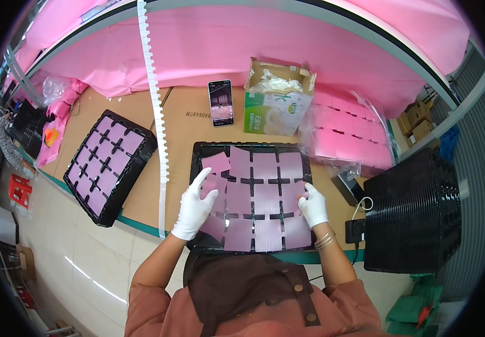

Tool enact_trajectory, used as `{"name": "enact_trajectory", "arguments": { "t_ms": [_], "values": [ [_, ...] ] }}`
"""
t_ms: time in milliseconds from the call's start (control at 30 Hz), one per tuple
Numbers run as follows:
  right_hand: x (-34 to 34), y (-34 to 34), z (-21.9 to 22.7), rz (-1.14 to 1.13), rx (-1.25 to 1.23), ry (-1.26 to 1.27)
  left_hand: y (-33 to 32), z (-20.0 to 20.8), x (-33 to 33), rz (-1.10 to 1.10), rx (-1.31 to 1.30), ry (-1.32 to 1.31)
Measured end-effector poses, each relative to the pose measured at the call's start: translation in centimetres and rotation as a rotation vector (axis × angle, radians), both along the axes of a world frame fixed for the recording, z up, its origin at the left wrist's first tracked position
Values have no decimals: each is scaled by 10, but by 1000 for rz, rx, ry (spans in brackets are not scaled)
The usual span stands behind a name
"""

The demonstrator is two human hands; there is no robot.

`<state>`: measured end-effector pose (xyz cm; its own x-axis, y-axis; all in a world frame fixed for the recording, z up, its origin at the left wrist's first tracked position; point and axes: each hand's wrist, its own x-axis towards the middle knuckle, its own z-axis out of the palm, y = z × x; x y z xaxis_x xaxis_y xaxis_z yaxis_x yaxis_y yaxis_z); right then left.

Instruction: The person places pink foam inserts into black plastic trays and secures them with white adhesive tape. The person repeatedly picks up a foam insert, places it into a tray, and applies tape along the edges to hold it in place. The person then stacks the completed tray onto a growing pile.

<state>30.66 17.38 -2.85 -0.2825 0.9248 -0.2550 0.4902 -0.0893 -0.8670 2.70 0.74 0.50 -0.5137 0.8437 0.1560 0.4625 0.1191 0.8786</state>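
Observation:
A black plastic tray (195,154) lies before me, its compartments covered by several pinkish-purple sheets (266,196). One small sheet (216,162) at the upper left sits tilted over its neighbours. My left hand (193,209), in a white glove, is at the tray's left side with thumb and fingers apart. Its fingertips are beside a sheet (213,183) in the left column. At the right edge, my right hand (313,206), also gloved, has bent fingers spaced apart, and its fingertips touch the right-column sheet (291,196). The fingertips of the right hand look bare.
Another covered black tray (113,163) rests tilted at left. Behind stand a phone (221,103) and a green-white carton (276,109) with white crumpled material. Wrapped pink sheets (346,129) lie at back right. Stacked black trays (413,216) rise at right. A white notched strip (155,106) crosses the table.

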Motion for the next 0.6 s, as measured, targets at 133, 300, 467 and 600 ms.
{"name": "enact_trajectory", "arguments": {
  "t_ms": [133, 300, 467, 600],
  "values": [
    [-3, 3, 4, -9, 4, -35, 10, -8, -20, 107, -178, -601],
    [-3, 9, -3, -6, 9, -51, -18, -22, -13, -65, -105, -234],
    [-9, 15, -5, -26, 2, 25, -12, 1, -11, -22, -38, -411],
    [-7, 14, 5, -2, -15, -52, -14, 8, -9, 95, -377, -482]
  ]
}}
